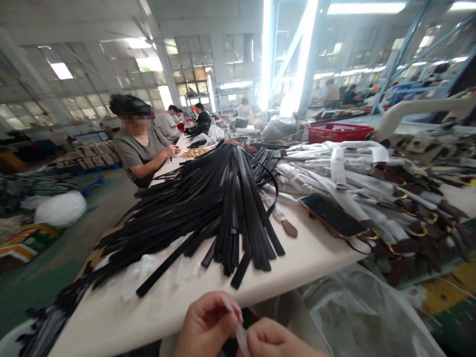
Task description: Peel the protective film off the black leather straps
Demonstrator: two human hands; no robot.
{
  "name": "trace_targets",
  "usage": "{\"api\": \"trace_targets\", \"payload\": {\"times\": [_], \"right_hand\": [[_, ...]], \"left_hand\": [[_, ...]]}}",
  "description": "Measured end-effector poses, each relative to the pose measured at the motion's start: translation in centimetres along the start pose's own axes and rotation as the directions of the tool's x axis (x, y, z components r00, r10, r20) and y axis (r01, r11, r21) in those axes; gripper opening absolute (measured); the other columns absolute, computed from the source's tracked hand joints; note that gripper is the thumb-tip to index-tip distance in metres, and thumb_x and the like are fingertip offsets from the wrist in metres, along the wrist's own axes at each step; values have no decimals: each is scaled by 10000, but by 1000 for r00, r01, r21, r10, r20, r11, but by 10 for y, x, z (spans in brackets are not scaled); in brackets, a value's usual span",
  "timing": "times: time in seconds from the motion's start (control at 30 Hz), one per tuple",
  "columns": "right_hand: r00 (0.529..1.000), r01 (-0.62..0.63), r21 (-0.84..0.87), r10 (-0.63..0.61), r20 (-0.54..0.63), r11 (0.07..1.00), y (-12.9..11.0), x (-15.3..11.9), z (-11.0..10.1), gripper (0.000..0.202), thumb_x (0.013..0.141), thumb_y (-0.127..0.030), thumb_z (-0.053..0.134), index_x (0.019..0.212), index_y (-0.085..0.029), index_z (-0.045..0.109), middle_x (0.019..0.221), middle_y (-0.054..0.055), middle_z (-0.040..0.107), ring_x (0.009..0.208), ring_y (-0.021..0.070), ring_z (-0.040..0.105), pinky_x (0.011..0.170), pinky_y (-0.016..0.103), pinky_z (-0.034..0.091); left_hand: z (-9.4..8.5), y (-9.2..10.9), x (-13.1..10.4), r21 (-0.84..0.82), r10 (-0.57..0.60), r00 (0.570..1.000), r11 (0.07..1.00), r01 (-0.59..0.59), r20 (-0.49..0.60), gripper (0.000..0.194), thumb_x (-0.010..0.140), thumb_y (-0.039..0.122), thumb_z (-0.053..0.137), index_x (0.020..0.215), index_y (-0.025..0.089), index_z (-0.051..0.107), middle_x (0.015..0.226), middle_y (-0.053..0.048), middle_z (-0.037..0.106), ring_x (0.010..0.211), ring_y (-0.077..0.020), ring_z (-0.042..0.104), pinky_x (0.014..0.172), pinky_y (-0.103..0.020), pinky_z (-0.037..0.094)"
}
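Observation:
At the bottom of the head view, just off the table's front edge, my left hand (pixel 208 325) pinches a thin whitish strip (pixel 241 337) between thumb and fingers. My right hand (pixel 273 339) grips the same strip a little lower down. The strip runs slantwise between the two hands; its lower end is out of sight. Beyond them, a large fanned heap of flat black straps (pixel 223 198) covers much of the pale table (pixel 256 292). Crumpled clear plastic wrap (pixel 139 275) lies under the left part of the heap.
Right of the heap are a phone (pixel 332 215) and many white-wrapped straps (pixel 345 183) with brown ends. A red basket (pixel 339 133) stands behind. A clear plastic bag (pixel 368 312) hangs below the table. A co-worker (pixel 139 144) handles something small by gold-coloured pieces (pixel 194 152).

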State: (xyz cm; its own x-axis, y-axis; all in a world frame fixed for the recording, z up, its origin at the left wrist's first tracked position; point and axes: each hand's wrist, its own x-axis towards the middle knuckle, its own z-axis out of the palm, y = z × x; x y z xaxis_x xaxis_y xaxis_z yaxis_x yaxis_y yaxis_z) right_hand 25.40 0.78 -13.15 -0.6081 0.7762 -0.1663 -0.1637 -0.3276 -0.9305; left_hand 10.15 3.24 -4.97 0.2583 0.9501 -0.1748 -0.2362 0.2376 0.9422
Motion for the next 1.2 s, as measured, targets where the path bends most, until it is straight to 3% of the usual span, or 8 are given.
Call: {"api": "trace_targets", "payload": {"times": [0.17,0.33,0.4,0.53,0.7,0.93,1.07,1.2], "right_hand": [[964,135,-452,-222,-145,882,-11,10,5,809,919,-739,204,700,-111,664,568,65,607,487,106,541,470,178,371],[704,141,-979,-710,-6,149,-2,17,0,610,1045,-396,145,992,-90,671,632,115,707,479,184,648,466,248,396],[728,182,-959,-686,-18,218,-6,15,-1,600,1044,-406,146,1094,-82,649,691,115,732,511,185,675,486,242,429],[922,217,-698,-378,-84,682,-22,10,2,734,1014,-523,134,789,-115,700,646,121,723,595,189,708,567,213,485],[967,87,-205,-132,-218,975,-28,8,5,791,895,-716,281,787,-71,727,598,123,683,558,187,660,578,252,493],[963,69,82,-45,-264,994,-38,1,6,519,799,-492,452,553,-107,700,490,48,588,481,125,545,547,228,444],[976,53,87,-33,-217,995,-45,-5,8,531,829,-496,455,629,-90,735,511,66,631,494,130,575,577,232,462],[926,218,-290,-291,-241,932,-45,-8,8,581,971,-482,345,793,-98,743,668,108,731,624,164,683,659,245,518]], "left_hand": [[10,-12,5,87,107,964,992,-88,-244,688,405,569,915,925,177,694,760,-46,707,667,-174,643,567,-210,519],[11,-13,6,195,91,891,981,-2,-445,432,537,494,881,744,157,708,599,-34,706,585,-180,667,566,-212,543],[9,-12,8,96,21,891,995,25,-454,445,498,467,902,753,148,725,617,-50,729,595,-185,680,579,-217,550],[6,-12,13,-3,-39,899,999,41,-436,454,413,349,945,749,149,715,620,-42,737,515,-145,649,521,-188,518],[3,-9,15,156,46,906,987,22,-421,294,445,215,871,685,166,708,584,-10,707,555,-142,638,542,-173,501],[-3,22,11,541,44,974,837,86,-222,93,519,131,758,567,192,707,519,21,643,510,-137,586,502,-180,448],[-5,28,12,374,9,980,925,68,-199,182,512,204,845,661,179,744,576,-7,677,562,-148,616,544,-182,493],[-4,18,10,126,70,940,992,-29,-333,446,536,352,912,920,193,750,748,-29,736,720,-156,671,675,-174,542]]}}
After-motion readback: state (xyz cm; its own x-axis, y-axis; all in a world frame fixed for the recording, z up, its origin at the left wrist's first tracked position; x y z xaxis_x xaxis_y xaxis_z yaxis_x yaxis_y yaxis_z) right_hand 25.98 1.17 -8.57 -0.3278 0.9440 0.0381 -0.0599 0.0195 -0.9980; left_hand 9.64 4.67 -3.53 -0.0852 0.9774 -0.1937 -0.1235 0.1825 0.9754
